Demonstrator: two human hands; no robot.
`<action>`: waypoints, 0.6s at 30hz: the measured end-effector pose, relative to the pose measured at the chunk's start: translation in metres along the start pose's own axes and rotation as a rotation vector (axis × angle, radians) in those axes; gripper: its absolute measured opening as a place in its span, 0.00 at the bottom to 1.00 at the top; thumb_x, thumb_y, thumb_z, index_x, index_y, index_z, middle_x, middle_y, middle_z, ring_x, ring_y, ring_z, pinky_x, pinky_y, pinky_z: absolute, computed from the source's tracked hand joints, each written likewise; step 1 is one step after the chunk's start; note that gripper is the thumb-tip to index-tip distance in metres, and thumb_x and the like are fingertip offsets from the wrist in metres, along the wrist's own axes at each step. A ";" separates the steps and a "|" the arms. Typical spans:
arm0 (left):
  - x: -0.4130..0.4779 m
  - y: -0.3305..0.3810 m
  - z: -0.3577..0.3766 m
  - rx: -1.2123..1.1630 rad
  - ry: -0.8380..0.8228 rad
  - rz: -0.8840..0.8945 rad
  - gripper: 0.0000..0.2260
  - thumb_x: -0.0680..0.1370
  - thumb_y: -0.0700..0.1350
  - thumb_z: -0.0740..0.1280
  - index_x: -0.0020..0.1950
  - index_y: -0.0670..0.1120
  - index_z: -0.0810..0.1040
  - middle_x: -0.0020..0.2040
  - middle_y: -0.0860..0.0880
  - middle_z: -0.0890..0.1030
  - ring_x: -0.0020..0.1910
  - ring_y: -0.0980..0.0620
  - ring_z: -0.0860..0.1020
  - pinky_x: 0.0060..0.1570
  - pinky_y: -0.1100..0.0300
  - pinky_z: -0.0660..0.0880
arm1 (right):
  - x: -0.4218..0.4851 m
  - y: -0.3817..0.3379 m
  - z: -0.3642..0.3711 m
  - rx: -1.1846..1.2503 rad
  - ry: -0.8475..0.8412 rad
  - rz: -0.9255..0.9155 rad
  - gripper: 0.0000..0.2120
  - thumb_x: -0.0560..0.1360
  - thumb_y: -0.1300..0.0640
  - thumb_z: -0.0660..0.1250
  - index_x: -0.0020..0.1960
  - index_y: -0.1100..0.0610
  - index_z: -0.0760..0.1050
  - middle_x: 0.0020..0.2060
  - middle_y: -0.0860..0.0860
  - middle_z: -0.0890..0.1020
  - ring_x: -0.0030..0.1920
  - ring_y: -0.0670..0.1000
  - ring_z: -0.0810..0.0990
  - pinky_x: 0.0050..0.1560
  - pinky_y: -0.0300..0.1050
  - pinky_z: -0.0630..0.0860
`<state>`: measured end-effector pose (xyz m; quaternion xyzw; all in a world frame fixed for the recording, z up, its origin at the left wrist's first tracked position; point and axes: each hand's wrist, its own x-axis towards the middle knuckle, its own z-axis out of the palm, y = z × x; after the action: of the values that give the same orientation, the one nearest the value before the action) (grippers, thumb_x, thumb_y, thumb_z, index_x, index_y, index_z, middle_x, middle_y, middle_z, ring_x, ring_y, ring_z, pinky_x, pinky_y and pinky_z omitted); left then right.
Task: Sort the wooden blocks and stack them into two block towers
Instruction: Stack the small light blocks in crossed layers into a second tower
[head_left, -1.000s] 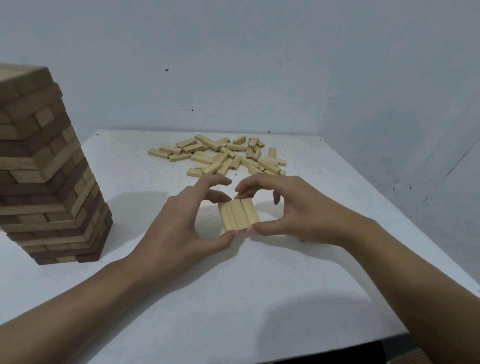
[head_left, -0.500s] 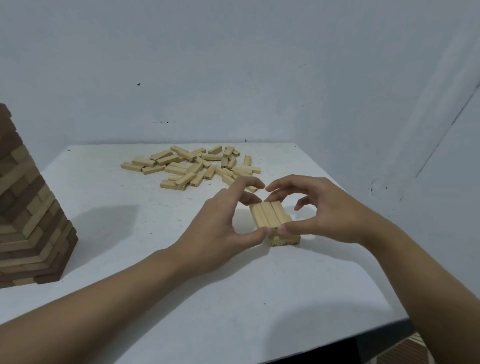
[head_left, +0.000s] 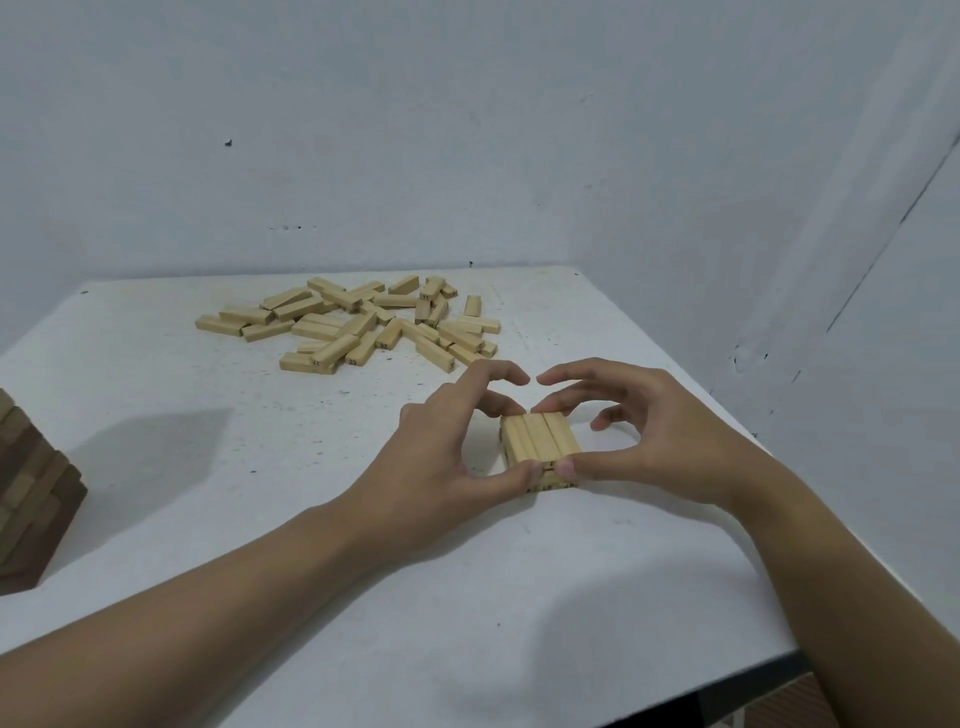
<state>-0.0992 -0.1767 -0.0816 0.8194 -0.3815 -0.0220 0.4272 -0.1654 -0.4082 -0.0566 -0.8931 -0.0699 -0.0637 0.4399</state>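
Head, left hand (head_left: 441, 462), right hand (head_left: 655, 441) pinching stack (head_left: 541, 441)

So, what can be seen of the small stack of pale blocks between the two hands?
The small stack is pale bare wood: three long blocks lie flat, side by side, pointing away from the camera, over what seems a lower layer with small black marks. It rests on the white table. The left hand and right hand pinch it, thumbs at its near end, fingers at its far end.

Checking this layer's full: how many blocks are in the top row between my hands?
3, side by side: left block, middle block, right block. The layer beneath is mostly hidden.
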 end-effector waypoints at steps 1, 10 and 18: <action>0.000 0.000 0.000 0.001 -0.003 -0.003 0.26 0.75 0.54 0.76 0.66 0.65 0.66 0.58 0.60 0.81 0.64 0.59 0.74 0.66 0.44 0.68 | 0.000 0.001 0.000 0.000 0.000 0.000 0.29 0.68 0.63 0.82 0.65 0.46 0.77 0.55 0.43 0.86 0.64 0.46 0.80 0.60 0.55 0.75; -0.001 0.001 -0.002 0.014 -0.040 -0.013 0.28 0.73 0.59 0.76 0.68 0.64 0.66 0.59 0.63 0.79 0.62 0.62 0.73 0.64 0.50 0.67 | -0.002 0.004 0.001 0.052 0.005 -0.003 0.32 0.68 0.59 0.83 0.67 0.43 0.76 0.59 0.44 0.85 0.63 0.49 0.80 0.61 0.54 0.74; -0.001 -0.001 -0.004 0.036 -0.074 -0.024 0.33 0.70 0.59 0.78 0.69 0.67 0.63 0.61 0.64 0.79 0.66 0.59 0.73 0.65 0.51 0.69 | -0.012 0.012 0.004 0.052 -0.017 0.040 0.33 0.68 0.60 0.82 0.69 0.42 0.75 0.61 0.43 0.84 0.66 0.48 0.78 0.69 0.52 0.70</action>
<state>-0.0982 -0.1726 -0.0796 0.8302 -0.3875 -0.0506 0.3976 -0.1749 -0.4132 -0.0706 -0.8832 -0.0575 -0.0454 0.4633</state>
